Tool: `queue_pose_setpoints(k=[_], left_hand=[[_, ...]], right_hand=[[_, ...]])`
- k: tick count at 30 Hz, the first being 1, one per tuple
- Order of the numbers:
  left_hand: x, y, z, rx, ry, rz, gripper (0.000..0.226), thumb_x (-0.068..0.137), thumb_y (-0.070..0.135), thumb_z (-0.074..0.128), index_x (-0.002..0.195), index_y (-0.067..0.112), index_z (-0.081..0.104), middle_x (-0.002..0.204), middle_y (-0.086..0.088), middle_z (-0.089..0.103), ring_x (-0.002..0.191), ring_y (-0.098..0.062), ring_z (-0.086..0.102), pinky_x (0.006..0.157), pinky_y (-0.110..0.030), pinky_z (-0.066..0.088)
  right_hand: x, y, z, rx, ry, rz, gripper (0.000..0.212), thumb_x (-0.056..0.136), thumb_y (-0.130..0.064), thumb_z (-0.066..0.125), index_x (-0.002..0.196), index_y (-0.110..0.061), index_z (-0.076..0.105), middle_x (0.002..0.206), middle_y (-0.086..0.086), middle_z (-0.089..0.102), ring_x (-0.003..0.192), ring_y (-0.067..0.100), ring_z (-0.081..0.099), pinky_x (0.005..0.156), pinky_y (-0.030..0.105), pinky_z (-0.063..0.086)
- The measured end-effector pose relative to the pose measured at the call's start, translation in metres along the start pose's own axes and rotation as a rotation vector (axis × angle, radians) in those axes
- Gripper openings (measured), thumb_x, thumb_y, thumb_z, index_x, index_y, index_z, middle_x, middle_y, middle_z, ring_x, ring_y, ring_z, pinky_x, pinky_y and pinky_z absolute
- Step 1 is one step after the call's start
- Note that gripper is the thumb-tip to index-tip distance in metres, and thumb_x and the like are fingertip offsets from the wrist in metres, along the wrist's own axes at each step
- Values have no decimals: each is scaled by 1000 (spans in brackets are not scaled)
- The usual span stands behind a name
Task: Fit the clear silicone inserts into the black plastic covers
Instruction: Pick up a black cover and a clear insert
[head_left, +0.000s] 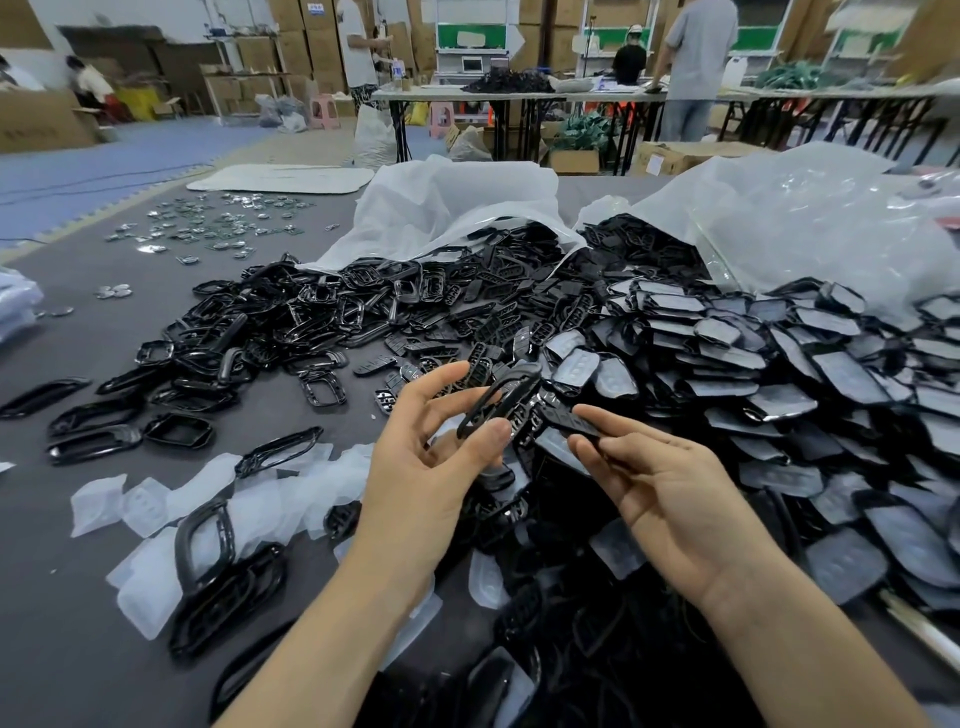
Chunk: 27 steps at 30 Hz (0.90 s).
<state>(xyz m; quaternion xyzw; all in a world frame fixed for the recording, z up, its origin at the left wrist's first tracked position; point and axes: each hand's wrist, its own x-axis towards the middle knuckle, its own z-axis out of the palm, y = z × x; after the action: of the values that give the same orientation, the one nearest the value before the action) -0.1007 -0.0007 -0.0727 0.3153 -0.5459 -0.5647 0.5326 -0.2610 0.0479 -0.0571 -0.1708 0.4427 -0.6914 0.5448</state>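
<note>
Glossy black oval plastic cover, pinched by left hand fingers; flat black perforated piece, pinched by right hand fingers; risk: light fingertip holds, either may slip into the heap of black parts.

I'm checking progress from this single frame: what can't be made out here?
All in the head view:
- Whether the black cover in the left hand holds an insert: it is edge-on and partly behind fingers.
- Dark flat piece pinched by the right hand: the thumb hides its near end.
- Small shiny parts, far left: too small to identify.
- White bag: its film hides what lies inside.
</note>
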Motion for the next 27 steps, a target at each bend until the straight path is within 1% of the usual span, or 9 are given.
queue_pose_setpoints(k=[5,9,12,14,16,19,22,25,27], left_hand=[[1,-2,0,8,7,-4,51,65,29,76,113,33,61,106,14,70,71,-9,66,66,-15,52],[0,-3,-1,211,-45,72,50,77,10,76,112,39,57,107,19,69,63,-1,58,65,-11,48],[-2,-3,1,336,-112,105,54,78,5,76,111,44,56,108,21,68,68,-2,63,67,-13,49],[-4,-4,2,375,-136,108,56,78,3,76,111,44,56,108,21,67,76,-4,67,71,-15,52],[-5,-6,3,410,-152,131,57,77,0,76,112,41,57,108,20,68,77,-6,68,73,-17,53],[-6,-6,3,448,-162,155,52,77,-1,75,107,40,63,95,14,71,71,-4,66,70,-13,50],[-6,-7,4,484,-153,179,49,76,-1,76,103,38,67,81,18,67,64,1,61,67,-9,47],[-6,-5,5,503,-145,206,50,75,-2,77,103,38,67,86,18,69,72,0,63,69,-9,48],[-6,-6,5,503,-143,218,51,74,-3,77,103,38,67,92,16,70,80,-1,66,72,-11,50]], right_hand=[[-1,-1,0,13,-3,7,36,86,18,42,78,5,74,84,17,73,70,20,72,60,17,55],[-3,0,1,-35,-78,33,28,83,16,48,87,4,73,84,19,72,68,17,70,64,19,57],[-5,1,3,-33,-131,32,18,73,2,62,87,5,73,89,18,72,71,15,69,67,20,57],[-5,2,4,-71,-158,16,16,69,-11,66,78,-2,76,88,13,73,72,12,67,65,19,56],[-6,4,5,-120,-185,5,16,67,-15,67,75,-6,78,86,10,74,72,10,67,63,18,54],[-5,6,3,-170,-195,-12,19,64,-17,69,78,-10,79,89,10,75,78,12,70,67,19,55],[-5,7,1,-192,-190,-40,23,61,-16,71,82,-10,78,92,11,75,81,15,70,72,22,57],[-5,8,2,-181,-177,-79,32,59,-9,71,92,-9,75,88,9,75,78,14,71,69,21,56],[-5,9,2,-205,-157,-96,31,64,-4,71,95,-9,71,86,10,74,77,14,70,68,20,55]])
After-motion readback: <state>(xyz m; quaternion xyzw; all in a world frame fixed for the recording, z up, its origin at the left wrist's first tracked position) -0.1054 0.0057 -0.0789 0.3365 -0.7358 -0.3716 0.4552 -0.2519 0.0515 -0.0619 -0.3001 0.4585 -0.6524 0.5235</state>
